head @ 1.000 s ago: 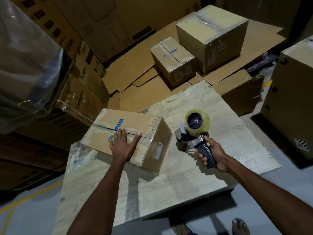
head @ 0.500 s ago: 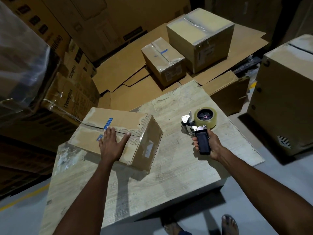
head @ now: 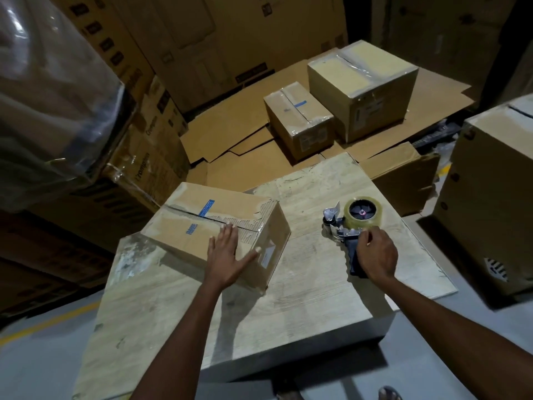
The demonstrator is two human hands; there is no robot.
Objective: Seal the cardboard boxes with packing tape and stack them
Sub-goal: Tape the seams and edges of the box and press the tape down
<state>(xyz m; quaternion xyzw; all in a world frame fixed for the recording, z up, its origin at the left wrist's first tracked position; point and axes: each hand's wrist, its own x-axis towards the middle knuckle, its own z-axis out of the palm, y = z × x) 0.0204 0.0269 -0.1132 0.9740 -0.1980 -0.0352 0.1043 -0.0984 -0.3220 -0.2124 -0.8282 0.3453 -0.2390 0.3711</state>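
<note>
Now the right grip (head: 375, 252), curled round the handle of the black clear-tape dispenser (head: 350, 219), has lowered it to the pale wooden desk (head: 302, 284). The left grip (head: 226, 255) stays flat on the unsealed brown cardboard box (head: 184, 226) to its left, so taping hasn't begun.

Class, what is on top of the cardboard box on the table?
The left hand lies flat on the cardboard box, fingertips at its flap seam. A blue label sits by that seam. The palm covers part of the lid; the contents are hidden.

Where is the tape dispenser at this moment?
Head view, right of centre: the right hand grips the tape dispenser over the table, right of the box under the left hand.
</note>
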